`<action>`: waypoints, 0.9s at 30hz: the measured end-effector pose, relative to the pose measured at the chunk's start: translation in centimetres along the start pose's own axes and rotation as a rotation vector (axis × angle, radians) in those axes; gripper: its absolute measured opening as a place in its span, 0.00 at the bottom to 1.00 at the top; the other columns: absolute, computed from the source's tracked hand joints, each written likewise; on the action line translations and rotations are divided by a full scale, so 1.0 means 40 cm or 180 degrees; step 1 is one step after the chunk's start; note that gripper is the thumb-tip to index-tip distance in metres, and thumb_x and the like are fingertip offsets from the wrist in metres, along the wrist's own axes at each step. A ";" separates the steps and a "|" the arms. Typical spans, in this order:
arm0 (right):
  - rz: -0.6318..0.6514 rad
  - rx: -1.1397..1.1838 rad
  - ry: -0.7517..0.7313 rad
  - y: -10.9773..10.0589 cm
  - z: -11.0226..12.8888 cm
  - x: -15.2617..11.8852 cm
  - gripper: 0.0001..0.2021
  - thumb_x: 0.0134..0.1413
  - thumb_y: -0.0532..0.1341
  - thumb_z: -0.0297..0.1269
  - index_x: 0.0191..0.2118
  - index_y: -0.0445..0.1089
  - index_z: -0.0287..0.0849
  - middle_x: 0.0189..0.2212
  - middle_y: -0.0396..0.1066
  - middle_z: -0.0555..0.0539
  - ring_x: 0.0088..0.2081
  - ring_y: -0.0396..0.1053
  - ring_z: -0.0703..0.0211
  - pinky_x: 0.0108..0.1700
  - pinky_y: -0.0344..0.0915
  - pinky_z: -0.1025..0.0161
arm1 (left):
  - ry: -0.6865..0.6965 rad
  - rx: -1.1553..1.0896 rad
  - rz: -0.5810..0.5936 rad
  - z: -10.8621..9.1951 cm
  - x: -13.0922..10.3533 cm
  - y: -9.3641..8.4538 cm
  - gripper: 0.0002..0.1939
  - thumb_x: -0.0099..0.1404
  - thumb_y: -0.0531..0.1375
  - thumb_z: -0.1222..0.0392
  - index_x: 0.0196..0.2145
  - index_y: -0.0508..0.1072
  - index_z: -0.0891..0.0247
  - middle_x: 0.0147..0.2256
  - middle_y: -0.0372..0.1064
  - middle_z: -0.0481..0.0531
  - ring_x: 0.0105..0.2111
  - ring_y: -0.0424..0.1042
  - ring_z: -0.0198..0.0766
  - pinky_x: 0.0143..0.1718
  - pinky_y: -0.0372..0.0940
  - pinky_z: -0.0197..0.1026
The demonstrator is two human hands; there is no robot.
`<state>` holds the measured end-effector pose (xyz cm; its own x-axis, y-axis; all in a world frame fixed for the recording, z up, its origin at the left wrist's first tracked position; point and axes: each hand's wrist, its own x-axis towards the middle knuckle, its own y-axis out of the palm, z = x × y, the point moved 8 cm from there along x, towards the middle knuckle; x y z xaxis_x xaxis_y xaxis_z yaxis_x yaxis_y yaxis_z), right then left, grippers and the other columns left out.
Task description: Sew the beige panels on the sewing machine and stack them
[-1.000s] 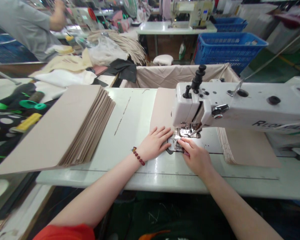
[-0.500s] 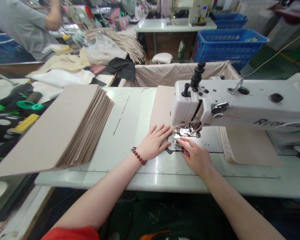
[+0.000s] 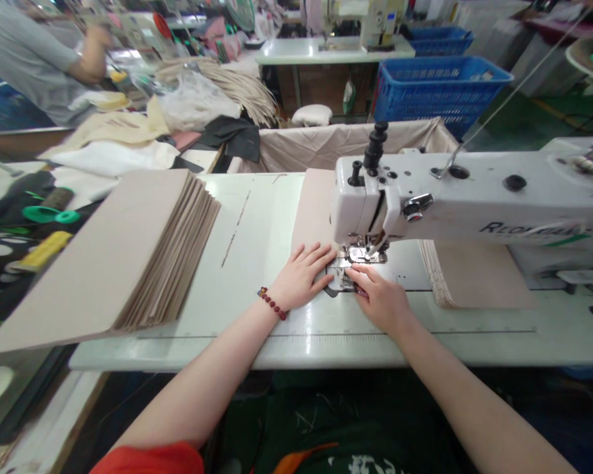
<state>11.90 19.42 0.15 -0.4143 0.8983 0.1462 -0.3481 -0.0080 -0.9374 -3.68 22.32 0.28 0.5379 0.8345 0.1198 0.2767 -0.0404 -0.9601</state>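
My left hand lies flat with its fingers spread, its fingertips on the near edge of a beige panel. This panel runs under the white head of a sewing machine. Right of the metal needle plate, my right hand has its fingers drawn together, with the index fingertip at the plate. Something small and dark reddish shows beneath those fingers, too hidden to name. Both hands are close to the presser foot, whose lower part is hard to make out.
To the left leans a thick stack of beige panels. Another pile of beige panels lies under the machine arm. Behind the table are a fabric-lined bin and a blue crate. A person in grey works at upper left.
My view has turned slightly to the right, so most things sit further left. Both hands keep nearly the same place by the needle plate. The other person's forearm has shifted a little.
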 end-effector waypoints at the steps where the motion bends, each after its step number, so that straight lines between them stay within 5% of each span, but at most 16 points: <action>1: 0.0005 0.0002 0.0013 -0.001 0.000 0.000 0.23 0.60 0.55 0.31 0.61 0.65 0.51 0.61 0.64 0.50 0.52 0.70 0.53 0.49 0.71 0.59 | -0.0008 0.0015 -0.0012 0.000 0.000 0.000 0.29 0.74 0.48 0.45 0.68 0.52 0.52 0.68 0.48 0.48 0.68 0.45 0.44 0.69 0.38 0.53; 13: -0.0021 -0.0064 0.0117 -0.031 0.019 -0.003 0.22 0.61 0.56 0.31 0.59 0.66 0.50 0.59 0.66 0.47 0.51 0.71 0.55 0.47 0.69 0.61 | -0.0042 0.0189 -0.0164 -0.004 0.002 0.000 0.34 0.73 0.49 0.43 0.69 0.49 0.61 0.69 0.43 0.59 0.69 0.42 0.50 0.67 0.41 0.56; 18: 0.0166 -0.0415 0.0066 -0.089 0.046 -0.036 0.19 0.63 0.54 0.32 0.57 0.67 0.51 0.55 0.69 0.50 0.45 0.73 0.59 0.40 0.66 0.66 | -0.0680 0.0414 -0.0304 -0.002 -0.021 -0.063 0.35 0.74 0.44 0.43 0.70 0.45 0.65 0.55 0.67 0.66 0.56 0.67 0.53 0.57 0.59 0.53; 21: 0.0227 -0.0550 0.0227 -0.125 0.027 -0.117 0.14 0.61 0.55 0.33 0.49 0.72 0.47 0.46 0.74 0.47 0.36 0.74 0.59 0.32 0.64 0.65 | -0.1669 0.0747 -0.0032 0.045 -0.122 -0.092 0.33 0.75 0.41 0.45 0.69 0.48 0.67 0.35 0.75 0.63 0.35 0.76 0.52 0.42 0.67 0.53; 23: 0.0272 -0.0656 0.0492 -0.140 -0.016 -0.192 0.11 0.60 0.56 0.34 0.44 0.74 0.46 0.41 0.74 0.47 0.32 0.73 0.57 0.28 0.61 0.64 | -0.1894 0.0898 0.0235 0.054 -0.221 -0.088 0.28 0.74 0.42 0.51 0.67 0.54 0.65 0.31 0.74 0.60 0.30 0.75 0.51 0.38 0.67 0.52; 27: 0.0104 -0.0822 0.1186 -0.170 -0.152 -0.332 0.13 0.61 0.54 0.36 0.48 0.72 0.48 0.46 0.73 0.47 0.29 0.72 0.57 0.26 0.60 0.60 | -0.1683 0.1167 -0.0131 0.019 -0.413 -0.090 0.25 0.71 0.45 0.62 0.64 0.60 0.62 0.47 0.68 0.66 0.46 0.71 0.55 0.48 0.66 0.57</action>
<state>24.87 10.20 2.65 -0.0740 0.9966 0.0359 -0.0993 0.0285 -0.9947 -14.17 9.08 1.58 0.0416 0.9933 0.1076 -0.0518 0.1097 -0.9926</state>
